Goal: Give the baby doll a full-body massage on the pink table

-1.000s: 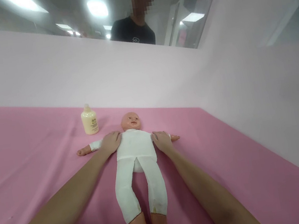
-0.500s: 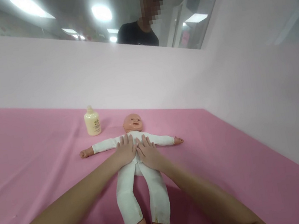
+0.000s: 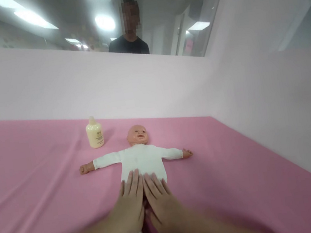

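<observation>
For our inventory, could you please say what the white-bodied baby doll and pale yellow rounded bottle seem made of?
Doll: glossy head, probably vinyl, from its highlights; matte white body, apparently fabric, without shine. Bottle: glossy, likely plastic, from shoulder highlights; glass is possible.

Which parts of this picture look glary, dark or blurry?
Head view, top: the lights glare to white; head view, right edge: the corners fall dark; head view, bottom: the right forearm looks soft, while the doll is clearer; head view, middle: the bottle carries glossy highlights and casts a faint shadow.
</observation>
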`<state>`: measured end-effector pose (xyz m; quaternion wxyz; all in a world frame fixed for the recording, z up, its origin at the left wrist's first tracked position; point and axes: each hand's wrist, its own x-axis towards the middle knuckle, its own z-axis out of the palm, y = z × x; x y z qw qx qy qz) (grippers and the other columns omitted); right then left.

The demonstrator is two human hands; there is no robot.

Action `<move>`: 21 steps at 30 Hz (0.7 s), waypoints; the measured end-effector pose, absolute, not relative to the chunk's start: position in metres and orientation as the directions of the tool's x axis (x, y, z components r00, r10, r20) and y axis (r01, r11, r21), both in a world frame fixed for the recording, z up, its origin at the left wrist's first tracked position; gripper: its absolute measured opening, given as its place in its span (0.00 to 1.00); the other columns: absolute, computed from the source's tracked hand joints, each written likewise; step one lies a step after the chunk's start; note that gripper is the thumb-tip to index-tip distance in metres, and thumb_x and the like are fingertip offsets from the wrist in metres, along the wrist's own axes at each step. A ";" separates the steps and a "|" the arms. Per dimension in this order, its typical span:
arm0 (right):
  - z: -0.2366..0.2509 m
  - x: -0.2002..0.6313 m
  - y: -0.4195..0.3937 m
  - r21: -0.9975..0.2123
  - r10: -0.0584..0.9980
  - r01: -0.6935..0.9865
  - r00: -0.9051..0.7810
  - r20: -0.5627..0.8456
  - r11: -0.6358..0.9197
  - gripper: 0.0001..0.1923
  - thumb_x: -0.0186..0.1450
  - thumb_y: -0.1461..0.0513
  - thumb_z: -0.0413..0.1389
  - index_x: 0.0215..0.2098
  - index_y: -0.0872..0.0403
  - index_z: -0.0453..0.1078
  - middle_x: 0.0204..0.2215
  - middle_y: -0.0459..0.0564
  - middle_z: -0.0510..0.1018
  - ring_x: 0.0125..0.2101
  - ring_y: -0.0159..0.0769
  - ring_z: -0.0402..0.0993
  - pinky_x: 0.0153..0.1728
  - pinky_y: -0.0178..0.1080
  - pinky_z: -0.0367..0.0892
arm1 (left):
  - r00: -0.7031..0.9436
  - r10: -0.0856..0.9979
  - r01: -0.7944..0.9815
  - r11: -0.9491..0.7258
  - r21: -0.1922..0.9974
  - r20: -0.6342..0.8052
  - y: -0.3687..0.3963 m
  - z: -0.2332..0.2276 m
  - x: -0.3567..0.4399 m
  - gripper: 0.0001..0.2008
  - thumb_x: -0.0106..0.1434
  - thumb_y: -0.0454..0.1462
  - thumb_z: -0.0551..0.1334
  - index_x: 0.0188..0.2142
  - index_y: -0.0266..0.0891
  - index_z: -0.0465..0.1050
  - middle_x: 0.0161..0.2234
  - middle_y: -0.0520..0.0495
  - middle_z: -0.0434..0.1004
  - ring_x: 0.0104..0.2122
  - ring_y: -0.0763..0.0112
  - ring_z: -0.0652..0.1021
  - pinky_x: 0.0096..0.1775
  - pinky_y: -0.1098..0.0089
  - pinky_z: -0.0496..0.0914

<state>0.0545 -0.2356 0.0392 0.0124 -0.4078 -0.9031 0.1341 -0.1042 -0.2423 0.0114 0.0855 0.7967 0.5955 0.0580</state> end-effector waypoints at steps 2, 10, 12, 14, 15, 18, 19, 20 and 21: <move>0.034 0.055 -0.254 -0.227 0.709 0.706 -0.700 -0.082 0.671 0.37 0.67 0.61 0.45 0.70 0.62 0.35 0.69 0.60 0.37 0.69 0.55 0.29 0.66 0.63 0.36 | 0.306 0.952 0.940 -0.298 0.167 -0.024 -0.261 0.010 -0.098 0.38 0.58 0.34 0.52 0.68 0.34 0.46 0.69 0.39 0.36 0.68 0.52 0.40 0.65 0.47 0.46; 0.060 0.062 -0.234 -0.301 0.604 0.587 -0.796 -0.044 0.752 0.41 0.64 0.58 0.51 0.70 0.51 0.35 0.70 0.54 0.45 0.69 0.48 0.37 0.66 0.61 0.36 | 0.486 0.866 0.826 -0.499 0.262 0.116 -0.255 0.039 -0.112 0.35 0.65 0.36 0.50 0.69 0.42 0.38 0.70 0.46 0.33 0.68 0.55 0.40 0.65 0.46 0.47; 0.060 0.061 -0.214 -0.284 0.701 0.667 -0.712 0.029 0.689 0.39 0.65 0.62 0.48 0.70 0.54 0.35 0.70 0.55 0.43 0.70 0.42 0.35 0.67 0.56 0.36 | 0.427 0.882 0.834 -0.469 0.291 0.197 -0.236 0.038 -0.117 0.32 0.70 0.42 0.45 0.69 0.38 0.37 0.70 0.44 0.33 0.69 0.58 0.39 0.66 0.48 0.44; 0.052 0.059 -0.199 -0.292 0.769 0.733 -0.639 0.014 0.614 0.35 0.67 0.61 0.44 0.70 0.56 0.38 0.70 0.55 0.40 0.70 0.42 0.30 0.67 0.55 0.38 | 0.379 0.909 0.841 -0.416 0.346 0.170 -0.219 0.029 -0.119 0.32 0.71 0.47 0.42 0.69 0.37 0.39 0.70 0.42 0.37 0.69 0.58 0.41 0.65 0.49 0.45; 0.046 0.057 -0.194 -0.303 0.777 0.740 -0.630 0.003 0.601 0.35 0.67 0.60 0.43 0.70 0.56 0.39 0.70 0.54 0.39 0.70 0.42 0.29 0.67 0.55 0.38 | 0.376 0.915 0.837 -0.402 0.370 0.144 -0.214 0.022 -0.119 0.32 0.71 0.48 0.41 0.69 0.37 0.39 0.70 0.42 0.39 0.69 0.58 0.43 0.65 0.50 0.46; 0.030 0.052 -0.191 -0.282 0.780 0.748 -0.626 0.004 0.601 0.37 0.65 0.63 0.44 0.70 0.58 0.39 0.70 0.54 0.39 0.70 0.43 0.28 0.67 0.56 0.36 | 0.357 0.920 0.846 -0.391 0.364 0.158 -0.208 0.005 -0.115 0.32 0.71 0.46 0.41 0.69 0.36 0.40 0.70 0.42 0.40 0.69 0.58 0.43 0.65 0.49 0.45; 0.027 0.051 -0.192 -0.271 0.782 0.751 -0.623 0.015 0.603 0.37 0.64 0.64 0.44 0.70 0.59 0.39 0.70 0.55 0.40 0.70 0.43 0.28 0.67 0.56 0.35 | 0.351 0.921 0.852 -0.388 0.352 0.168 -0.208 0.002 -0.113 0.31 0.70 0.45 0.42 0.69 0.35 0.40 0.70 0.42 0.40 0.69 0.58 0.43 0.66 0.49 0.44; 0.026 0.050 -0.193 -0.262 0.786 0.754 -0.618 0.028 0.602 0.38 0.63 0.65 0.44 0.70 0.60 0.39 0.70 0.55 0.40 0.70 0.43 0.29 0.67 0.56 0.35 | 0.344 0.923 0.857 -0.384 0.343 0.172 -0.209 0.001 -0.111 0.31 0.70 0.44 0.42 0.69 0.34 0.41 0.70 0.42 0.41 0.69 0.58 0.43 0.66 0.49 0.44; 0.026 0.049 -0.194 -0.257 0.789 0.757 -0.614 0.038 0.601 0.38 0.63 0.66 0.44 0.70 0.61 0.39 0.70 0.55 0.40 0.70 0.43 0.29 0.67 0.56 0.35 | 0.340 0.925 0.861 -0.379 0.338 0.171 -0.209 0.001 -0.110 0.31 0.70 0.44 0.42 0.69 0.33 0.42 0.70 0.42 0.41 0.69 0.59 0.43 0.66 0.50 0.44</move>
